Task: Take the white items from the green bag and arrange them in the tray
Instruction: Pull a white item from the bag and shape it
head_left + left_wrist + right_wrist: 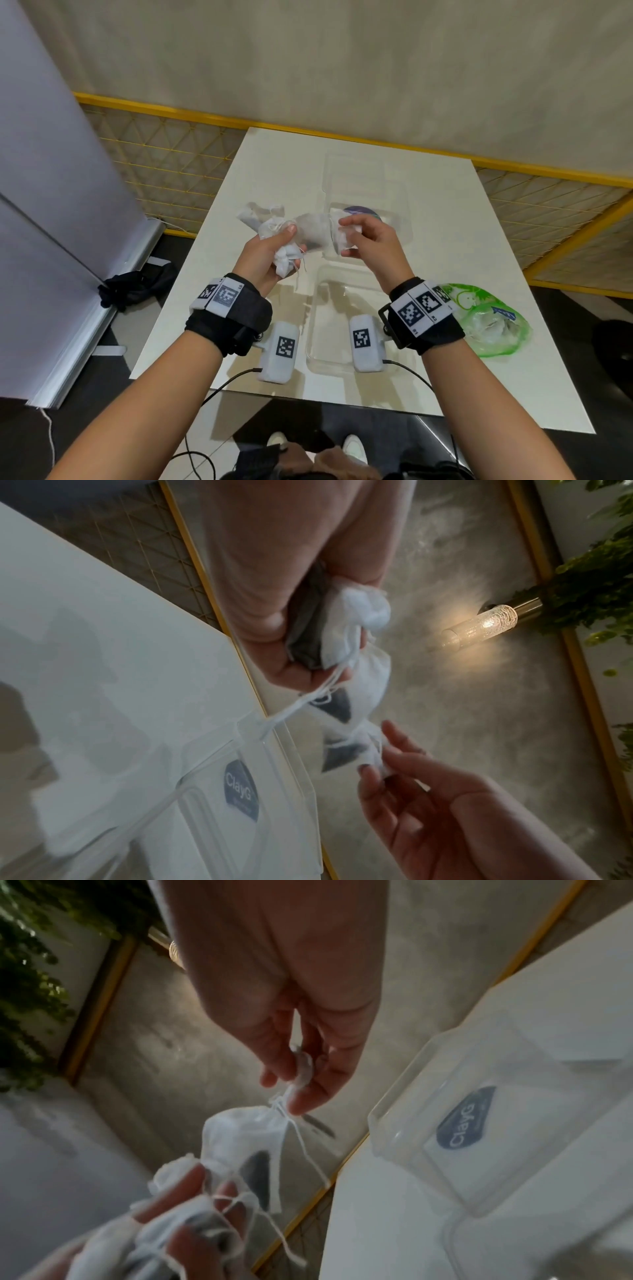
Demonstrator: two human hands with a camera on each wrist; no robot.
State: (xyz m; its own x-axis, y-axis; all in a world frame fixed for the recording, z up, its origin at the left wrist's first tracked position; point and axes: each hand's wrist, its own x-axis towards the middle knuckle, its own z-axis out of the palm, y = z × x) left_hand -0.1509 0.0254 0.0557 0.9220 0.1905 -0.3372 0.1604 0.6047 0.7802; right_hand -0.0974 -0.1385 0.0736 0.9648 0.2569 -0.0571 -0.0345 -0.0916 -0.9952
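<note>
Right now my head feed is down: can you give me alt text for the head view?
Left hand grips a bunch of small white drawstring mesh pouches while right hand pinches one pouch away from it, above a clear plastic tray. The green plastic bag lies at right on the white table.

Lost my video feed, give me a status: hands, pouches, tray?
Left hand grips a bunch of white pouches. Right hand pinches one pouch, pulling it from the bunch. Tray below holds none; strings tangled. Green bag lies right.

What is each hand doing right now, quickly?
Left hand: closed around a bunch of small white mesh drawstring pouches.
Right hand: fingers pinching one end of a single white pouch pulled from the bunch.
</note>
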